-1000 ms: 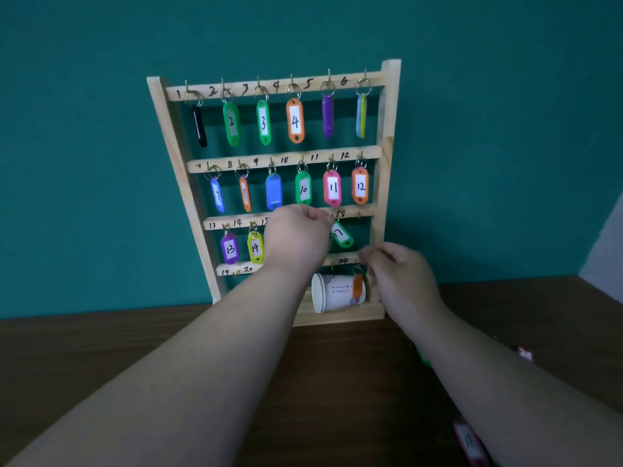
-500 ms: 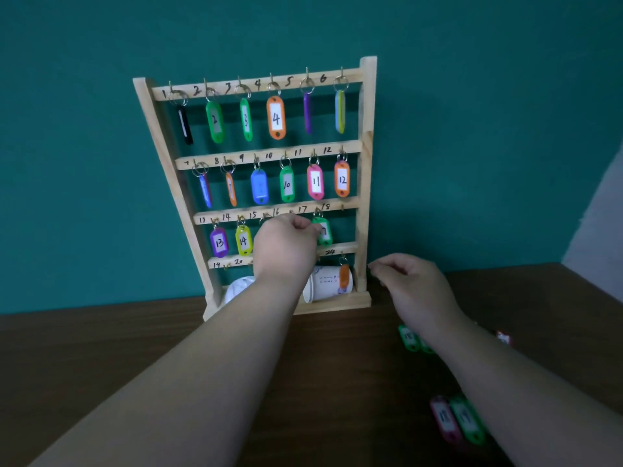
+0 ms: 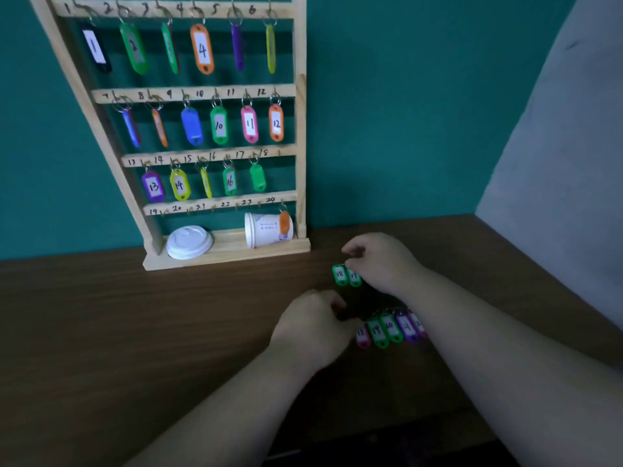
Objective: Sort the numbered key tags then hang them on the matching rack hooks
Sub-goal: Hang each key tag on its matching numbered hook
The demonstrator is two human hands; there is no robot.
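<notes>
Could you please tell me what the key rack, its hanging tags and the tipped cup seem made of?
Pale slatted rack: seemingly bare light wood, faint grain showing. Orange oval tag numbered 4: glossy plastic by its sheen, white paper-like insert. White cup lying on its side: probably paper, matte, printed.

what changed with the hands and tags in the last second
Both hands dropped from the rack to the table: the left hand left the green tag hanging at hook 17 and reached the loose tag row; the right hand reached two green tags. Other hung tags, cup stayed.

Hooks 19–23 (image 3: 213, 207) stand free — paper cup (image 3: 264, 229) and lid (image 3: 189, 242) crowd the shelf (image 3: 229, 251) beneath.
</notes>
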